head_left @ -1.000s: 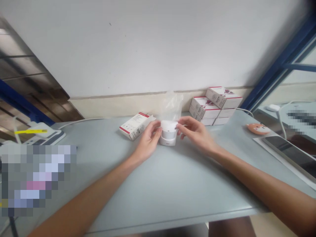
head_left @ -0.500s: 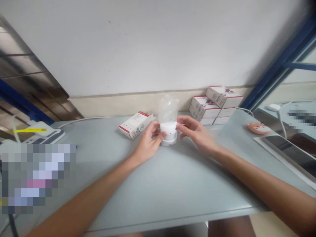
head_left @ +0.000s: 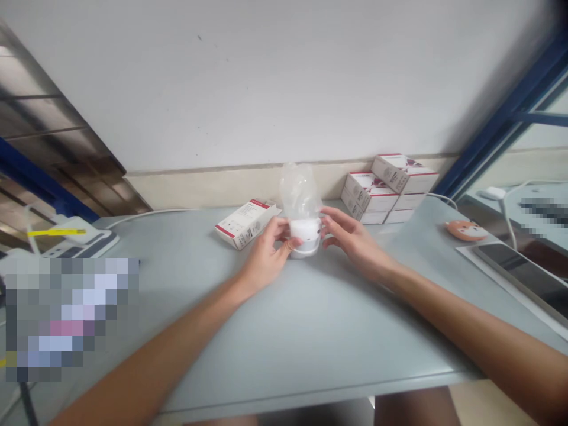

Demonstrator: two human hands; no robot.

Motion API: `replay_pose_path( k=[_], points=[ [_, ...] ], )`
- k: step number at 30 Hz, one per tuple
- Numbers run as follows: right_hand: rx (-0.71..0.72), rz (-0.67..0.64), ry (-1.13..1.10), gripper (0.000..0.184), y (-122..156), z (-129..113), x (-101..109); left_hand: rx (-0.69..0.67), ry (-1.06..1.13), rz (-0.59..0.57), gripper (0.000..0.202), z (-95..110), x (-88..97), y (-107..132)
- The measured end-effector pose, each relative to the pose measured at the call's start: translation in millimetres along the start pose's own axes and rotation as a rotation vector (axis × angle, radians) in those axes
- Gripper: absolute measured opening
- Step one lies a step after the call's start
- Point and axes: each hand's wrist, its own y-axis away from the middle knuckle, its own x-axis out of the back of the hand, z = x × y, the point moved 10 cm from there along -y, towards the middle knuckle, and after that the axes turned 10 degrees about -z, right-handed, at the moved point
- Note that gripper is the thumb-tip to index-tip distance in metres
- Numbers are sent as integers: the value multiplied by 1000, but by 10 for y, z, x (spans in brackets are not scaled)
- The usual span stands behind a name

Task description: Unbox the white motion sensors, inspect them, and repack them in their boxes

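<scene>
A round white plastic device (head_left: 305,232) stands on the grey table (head_left: 310,319), its top inside a clear plastic bag (head_left: 300,192) that rises above it. My left hand (head_left: 268,251) grips its left side with thumb and fingers. From the right, my right hand (head_left: 348,234) rests its fingertips against the bagged device. A white box with red edges (head_left: 245,225) lies on its side just behind my left hand, not touching it. The device's far side is hidden.
Several white-and-red boxes (head_left: 377,190) are stacked against the wall at the back right. Further right lie an orange fox-faced object (head_left: 465,231) and a dark tablet (head_left: 523,275). A white cable (head_left: 151,216) runs along the back edge, and a white device with a yellow strip (head_left: 75,236) sits far left.
The bag has gone from flat and leaning to rounded and upright above the device. More of the device's white body now sits inside it, and the device has shifted slightly left.
</scene>
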Motion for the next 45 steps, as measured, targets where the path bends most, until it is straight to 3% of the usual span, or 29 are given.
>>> replay_pose_path(
  k=[3,10,18,25,34,38,42,45],
  points=[
    [12,16,35,38,17,-14,-3,-12,-29,1,37,18,8,1],
    [74,64,7,35,30,-73,20,14,-80,-12,36,5,-13,20],
    [249,179,350,29,106,-256,75,123,-134,-88,39,-4,-89,32],
    [324,78,512,25,127,-312,-93,60,-82,20,50,0,-8,25],
    [353,54,631,22,147,-396,-130,18,-23,151,44,37,61,43],
    [375,47,735,18,157,-439,-131,46,30,128,41,-5,39,27],
    [311,29,814,15,132,-423,-112,50,17,44,38,16,-2,5],
    [279,-16,862,11,103,-380,-129,70,-36,51,34,-3,50,0]
  ],
)
